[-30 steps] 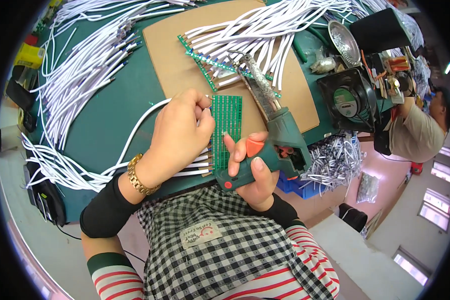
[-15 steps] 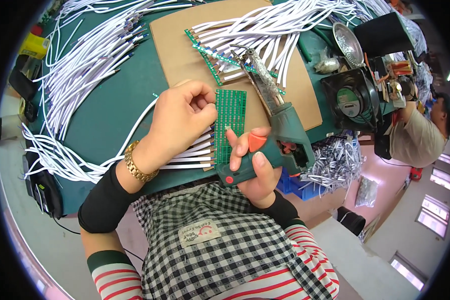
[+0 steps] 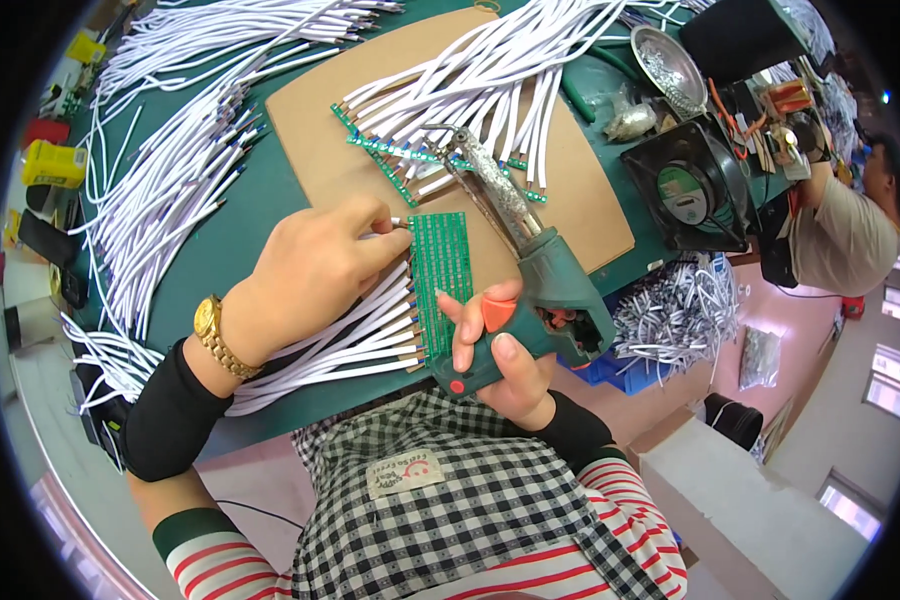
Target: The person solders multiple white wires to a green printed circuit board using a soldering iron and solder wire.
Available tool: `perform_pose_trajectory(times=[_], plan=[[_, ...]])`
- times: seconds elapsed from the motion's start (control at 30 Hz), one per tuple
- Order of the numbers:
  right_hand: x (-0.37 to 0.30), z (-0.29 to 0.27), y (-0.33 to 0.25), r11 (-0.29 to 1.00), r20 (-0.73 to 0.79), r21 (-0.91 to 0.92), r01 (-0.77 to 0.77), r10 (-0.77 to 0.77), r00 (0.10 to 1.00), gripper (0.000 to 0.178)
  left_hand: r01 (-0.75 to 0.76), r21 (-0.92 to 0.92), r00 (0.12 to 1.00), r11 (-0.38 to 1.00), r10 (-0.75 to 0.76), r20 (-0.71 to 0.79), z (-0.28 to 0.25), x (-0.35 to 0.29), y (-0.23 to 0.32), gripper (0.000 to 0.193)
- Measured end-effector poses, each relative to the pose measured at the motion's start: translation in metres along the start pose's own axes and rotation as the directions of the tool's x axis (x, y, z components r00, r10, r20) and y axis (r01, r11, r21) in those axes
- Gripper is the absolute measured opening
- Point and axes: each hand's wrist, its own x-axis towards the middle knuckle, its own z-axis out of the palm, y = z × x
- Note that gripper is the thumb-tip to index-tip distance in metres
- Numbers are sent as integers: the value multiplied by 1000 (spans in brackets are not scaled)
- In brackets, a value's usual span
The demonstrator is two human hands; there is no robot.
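A green circuit board panel [image 3: 440, 255] lies upright in front of me, with a row of white cables [image 3: 355, 345] set side by side along its left edge. My left hand [image 3: 315, 260] is closed in a pinch on a white cable, whose tip [image 3: 398, 222] shows at the board's upper left corner. My right hand [image 3: 520, 370] wraps round a green soldering gun [image 3: 565, 285] with an orange trigger. The gun's long metal barrel [image 3: 495, 190] points up and away, and its tip is clear of the board.
Brown cardboard [image 3: 310, 130] underlies another board group with white cables [image 3: 470, 70]. Loose cable bundles [image 3: 180, 170] cover the left of the green table. At right stand a black fan [image 3: 685, 190], a metal dish [image 3: 665, 70] and a bin of cable pieces [image 3: 675, 310]. A co-worker [image 3: 840, 220] sits beyond.
My left hand has moved to the board's upper left corner, where a cable tip now shows. My right hand still holds the soldering gun. The whole view has shifted slightly.
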Motion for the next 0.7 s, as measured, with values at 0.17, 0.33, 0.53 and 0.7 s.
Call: perform_pose_trajectory(times=[0.17, 0.33, 0.53, 0.7], plan=[[-4, 5, -4, 1000, -46, 4, -7, 7, 999, 38, -95, -49, 992, 994, 90, -94, 10, -2, -17, 28], [-27, 6, -18, 986, -127, -77, -149, 139, 982, 42, -200, -45, 971, 979, 191, -145, 14, -3, -26, 27], [-45, -7, -49, 683, -17, -713, -157, 208, 978, 29, -294, 176, 938, 939, 319, -137, 11, -3, -23, 23], [-62, -11, -48, 385, -100, -906, -174, 204, 974, 19, -321, 295, 908, 900, 381, -176, 14, -4, -20, 17]])
